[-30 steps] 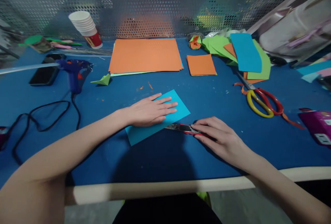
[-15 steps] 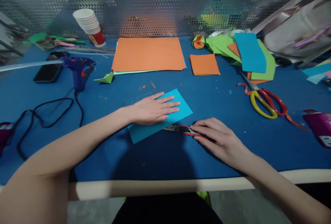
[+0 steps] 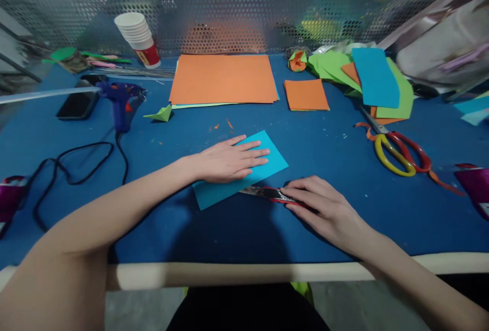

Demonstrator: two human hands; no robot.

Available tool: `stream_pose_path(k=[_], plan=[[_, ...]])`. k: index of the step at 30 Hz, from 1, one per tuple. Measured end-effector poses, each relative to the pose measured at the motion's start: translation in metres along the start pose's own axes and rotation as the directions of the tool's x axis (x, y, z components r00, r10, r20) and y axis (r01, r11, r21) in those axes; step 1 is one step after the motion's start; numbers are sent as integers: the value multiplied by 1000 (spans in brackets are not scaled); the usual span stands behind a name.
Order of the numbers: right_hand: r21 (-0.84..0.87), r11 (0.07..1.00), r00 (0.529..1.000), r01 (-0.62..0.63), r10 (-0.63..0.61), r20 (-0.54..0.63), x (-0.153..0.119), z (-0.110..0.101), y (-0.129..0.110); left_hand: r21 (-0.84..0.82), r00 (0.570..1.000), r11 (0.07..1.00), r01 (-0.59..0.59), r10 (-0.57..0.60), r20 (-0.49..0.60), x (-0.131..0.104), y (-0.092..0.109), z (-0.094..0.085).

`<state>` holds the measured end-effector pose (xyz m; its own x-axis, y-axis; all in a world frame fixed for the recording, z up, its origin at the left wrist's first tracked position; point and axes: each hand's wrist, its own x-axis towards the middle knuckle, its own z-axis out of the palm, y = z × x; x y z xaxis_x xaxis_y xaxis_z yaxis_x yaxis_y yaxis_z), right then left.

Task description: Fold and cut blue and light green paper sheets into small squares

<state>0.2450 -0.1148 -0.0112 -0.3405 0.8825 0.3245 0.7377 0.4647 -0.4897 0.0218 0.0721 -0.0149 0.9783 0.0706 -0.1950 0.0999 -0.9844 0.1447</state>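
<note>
A blue sheet of paper (image 3: 275, 160) lies at a slant on the blue table. My left hand (image 3: 229, 160) rests flat across it, fingers stretched out and spread. In my right hand (image 3: 324, 206) is a box cutter (image 3: 273, 193) with a red and black handle, gripped between thumb and fingers. Its blade points left and meets the paper's near long edge; the tip seems to reach just under the sheet, though I cannot tell how far.
Behind the sheet are an orange paper stack (image 3: 225, 79) and smaller orange squares (image 3: 305, 94). Scissors (image 3: 397, 150) lie to the right, near loose coloured paper (image 3: 376, 79). On the left stand a glue gun (image 3: 119, 102) with a trailing cord and stacked paper cups (image 3: 137, 40).
The whole view has shifted slightly, so things sit a little further right. Both hands, the paper and the box cutter look almost unmoved relative to one another.
</note>
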Motion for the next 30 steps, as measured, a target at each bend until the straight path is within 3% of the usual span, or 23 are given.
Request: stream_pose_path(k=[5,14,30], plan=[[8,1000,1000,-5,5,10,2,2,-1,-10,999,1000,18,-18,33,0,3,-5],[5,1000,999,2,-2,34,5,6,-4,-33,999,999,-1,0,-34,1,1,1],[-1,1000,998,12,-12,54,9,10,-9,-49,999,999,0,-2,-51,0,3,-2]])
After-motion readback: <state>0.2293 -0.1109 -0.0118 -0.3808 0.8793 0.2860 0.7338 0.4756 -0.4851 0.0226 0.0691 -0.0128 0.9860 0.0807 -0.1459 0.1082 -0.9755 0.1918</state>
